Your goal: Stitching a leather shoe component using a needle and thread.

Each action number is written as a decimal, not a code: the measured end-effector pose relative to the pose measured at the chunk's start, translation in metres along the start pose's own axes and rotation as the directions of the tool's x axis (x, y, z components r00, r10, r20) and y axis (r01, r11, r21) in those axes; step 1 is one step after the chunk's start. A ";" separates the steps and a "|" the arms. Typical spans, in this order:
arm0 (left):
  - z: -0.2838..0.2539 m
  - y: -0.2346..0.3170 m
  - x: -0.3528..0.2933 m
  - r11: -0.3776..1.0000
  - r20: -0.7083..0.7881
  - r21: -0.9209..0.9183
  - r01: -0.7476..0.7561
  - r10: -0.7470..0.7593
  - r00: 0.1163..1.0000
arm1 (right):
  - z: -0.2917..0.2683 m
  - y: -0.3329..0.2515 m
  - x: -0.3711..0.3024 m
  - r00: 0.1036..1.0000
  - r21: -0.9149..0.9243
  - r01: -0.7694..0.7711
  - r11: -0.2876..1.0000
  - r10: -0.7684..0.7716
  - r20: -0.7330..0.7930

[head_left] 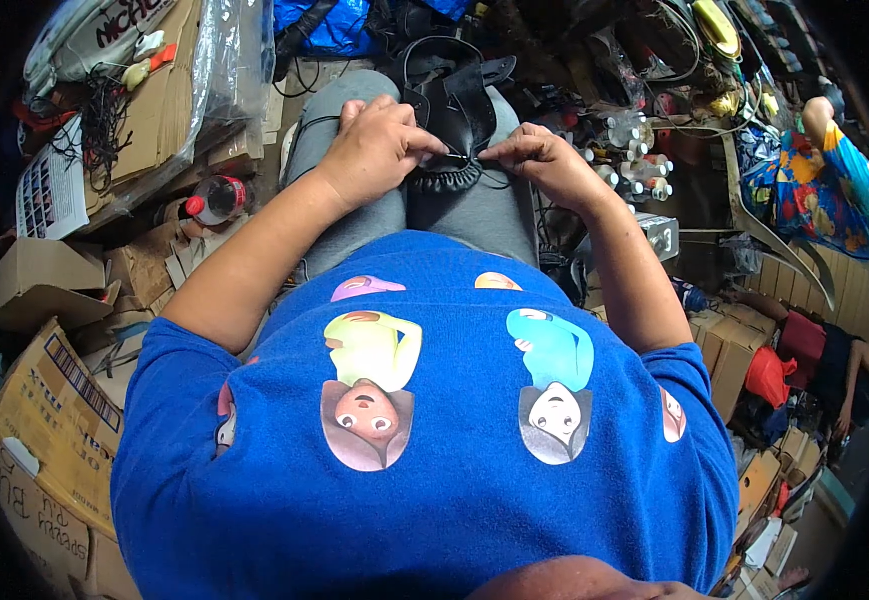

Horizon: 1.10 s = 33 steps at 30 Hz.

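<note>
A black leather shoe upper [460,105] lies across my lap between the knees, with a strap-like loop at its far end. Along its near edge runs a puckered, gathered seam [445,181]. My left hand [377,142] comes in from the left, thumb and forefinger closed on a thin needle-like piece [461,156] at the seam. From the other side my right hand [547,162] reaches the same spot, its fingers pinched together; what they hold is too small to make out. A dark thread [496,182] loops below the right fingertips.
Cardboard sheets [160,105] and boxes [45,285] crowd my left, beside a red-capped bottle [217,200]. Several small clear bottles [638,165] stand on the right. Beyond them are a person's colourful sleeve [820,185] and, lower, another person's arm [855,385].
</note>
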<state>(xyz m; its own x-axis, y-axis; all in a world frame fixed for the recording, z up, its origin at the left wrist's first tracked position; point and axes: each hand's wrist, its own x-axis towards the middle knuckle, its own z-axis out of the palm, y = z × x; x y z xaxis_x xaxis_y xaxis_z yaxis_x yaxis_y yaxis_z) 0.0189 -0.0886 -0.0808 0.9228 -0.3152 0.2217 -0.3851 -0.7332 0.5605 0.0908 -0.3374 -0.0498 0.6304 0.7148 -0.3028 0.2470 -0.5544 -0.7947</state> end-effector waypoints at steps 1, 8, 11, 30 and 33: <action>0.000 0.001 0.001 1.000 0.011 -0.010 -0.003 0.003 1.000 | 0.000 0.002 0.000 1.000 0.000 -0.001 1.000 0.001 -0.001; 0.004 -0.007 0.020 0.998 0.076 -0.040 -0.043 0.046 0.996 | -0.002 0.007 0.009 0.998 0.056 -0.009 0.998 0.005 0.064; 0.000 0.000 0.026 0.980 0.071 0.008 -0.197 0.196 0.978 | -0.002 0.003 0.008 0.998 -0.033 0.008 0.999 -0.006 0.059; 0.011 0.019 0.028 0.883 0.319 -0.170 0.437 -0.371 0.872 | 0.006 0.002 0.019 0.970 0.497 -0.239 0.834 0.226 0.087; 0.013 0.016 0.032 0.876 0.346 -0.215 0.433 -0.346 0.872 | 0.004 -0.002 0.023 0.970 0.411 -0.243 0.879 0.215 0.114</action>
<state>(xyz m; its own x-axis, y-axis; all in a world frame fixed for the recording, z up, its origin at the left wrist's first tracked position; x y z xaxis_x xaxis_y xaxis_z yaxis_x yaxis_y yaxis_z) 0.0422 -0.1183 -0.0754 0.9331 -0.2298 -0.2767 0.0650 -0.6489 0.7581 0.1020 -0.3184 -0.0575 0.5807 0.6230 -0.5241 -0.2385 -0.4853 -0.8412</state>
